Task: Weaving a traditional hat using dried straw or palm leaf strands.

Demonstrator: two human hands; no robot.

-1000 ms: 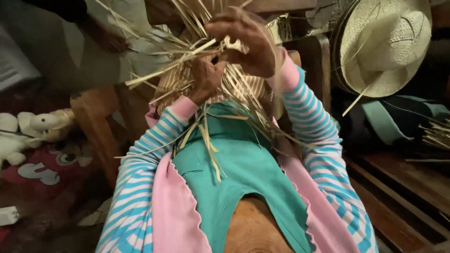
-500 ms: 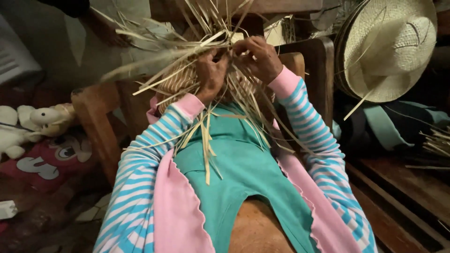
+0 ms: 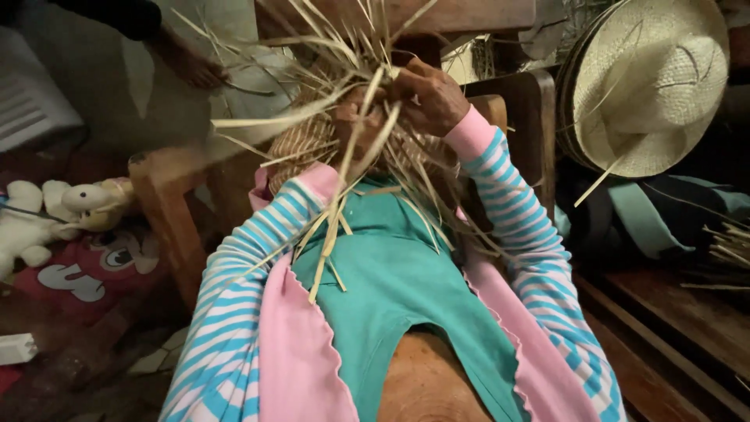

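Both hands have drawn closer together since a moment ago. Left hand [image 3: 355,125] and right hand [image 3: 430,98] are closed around straw strands [image 3: 336,227] of the half-woven straw piece [image 3: 305,144].

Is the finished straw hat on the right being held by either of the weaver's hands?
No: the finished straw hat hangs apart at right, while both hands work the unfinished straw weave.

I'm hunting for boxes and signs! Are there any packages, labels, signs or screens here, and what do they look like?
White flat box-like thing: at the left edge, low down on the floor, small and rectangular; too blurred to tell if it is a package.
No clear label, sign or screen shows anywhere else.
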